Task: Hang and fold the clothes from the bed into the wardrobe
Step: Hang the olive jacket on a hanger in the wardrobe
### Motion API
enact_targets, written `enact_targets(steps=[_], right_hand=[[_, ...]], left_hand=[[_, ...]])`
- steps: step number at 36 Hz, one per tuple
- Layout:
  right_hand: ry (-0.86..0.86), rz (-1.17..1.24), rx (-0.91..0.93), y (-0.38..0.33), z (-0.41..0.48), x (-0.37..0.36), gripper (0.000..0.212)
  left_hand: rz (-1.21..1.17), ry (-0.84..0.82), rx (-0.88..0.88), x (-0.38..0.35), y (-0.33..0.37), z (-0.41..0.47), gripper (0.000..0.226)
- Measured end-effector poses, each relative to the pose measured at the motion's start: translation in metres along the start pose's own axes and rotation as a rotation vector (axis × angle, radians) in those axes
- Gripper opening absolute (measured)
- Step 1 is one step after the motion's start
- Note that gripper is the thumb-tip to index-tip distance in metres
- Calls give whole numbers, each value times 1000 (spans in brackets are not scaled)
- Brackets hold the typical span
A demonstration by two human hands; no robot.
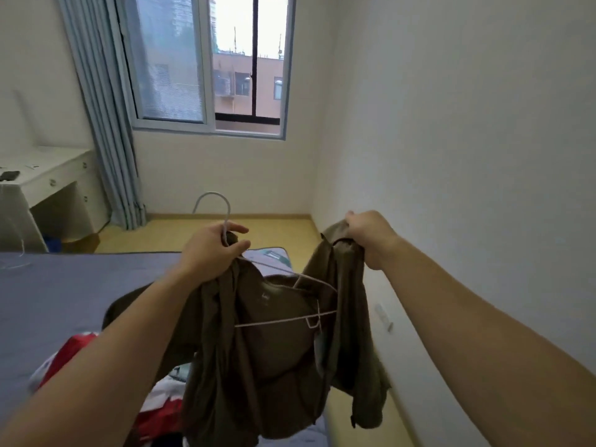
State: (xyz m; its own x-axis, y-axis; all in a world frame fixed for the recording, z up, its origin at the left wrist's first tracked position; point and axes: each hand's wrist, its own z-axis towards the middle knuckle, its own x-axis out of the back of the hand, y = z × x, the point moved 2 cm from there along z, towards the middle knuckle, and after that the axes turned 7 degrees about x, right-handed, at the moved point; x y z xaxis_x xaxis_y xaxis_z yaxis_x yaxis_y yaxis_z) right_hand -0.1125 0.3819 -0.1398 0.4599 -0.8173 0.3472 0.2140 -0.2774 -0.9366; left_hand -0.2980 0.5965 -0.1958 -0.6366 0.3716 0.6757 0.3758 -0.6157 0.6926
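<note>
head-worn view, forward and down

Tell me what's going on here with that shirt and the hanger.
A person at the bed is putting an olive-brown shirt onto a white wire hanger. The left grip holds the hanger's neck together with one shoulder of the shirt. The right grip holds up the other shoulder, bunched and not yet over the hanger's end. Below, red and white clothes lie on the bed.
</note>
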Motion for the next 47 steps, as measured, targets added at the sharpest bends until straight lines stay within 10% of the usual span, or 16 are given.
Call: enact_targets(steps=[10, 23, 29, 34, 42, 47], right_hand=[[-246, 474, -104, 12, -57, 17, 28], [233, 432, -193, 77, -135, 61, 21], [446, -432, -293, 102, -228, 99, 14], [671, -678, -420, 111, -320, 115, 17], [1260, -233, -578, 121, -479, 116, 60], [1040, -1000, -847, 118, -567, 99, 20]], left_hand=[[-247, -96, -162, -61, 68, 18, 7], [-388, -516, -552, -156, 154, -17, 4], [-489, -930, -615, -200, 188, -84, 24], [-536, -1205, -730, -217, 233, -169, 35], [-559, -1574, -1012, -197, 288, -321, 46], [-577, -1661, -1266, -178, 309, -420, 48]])
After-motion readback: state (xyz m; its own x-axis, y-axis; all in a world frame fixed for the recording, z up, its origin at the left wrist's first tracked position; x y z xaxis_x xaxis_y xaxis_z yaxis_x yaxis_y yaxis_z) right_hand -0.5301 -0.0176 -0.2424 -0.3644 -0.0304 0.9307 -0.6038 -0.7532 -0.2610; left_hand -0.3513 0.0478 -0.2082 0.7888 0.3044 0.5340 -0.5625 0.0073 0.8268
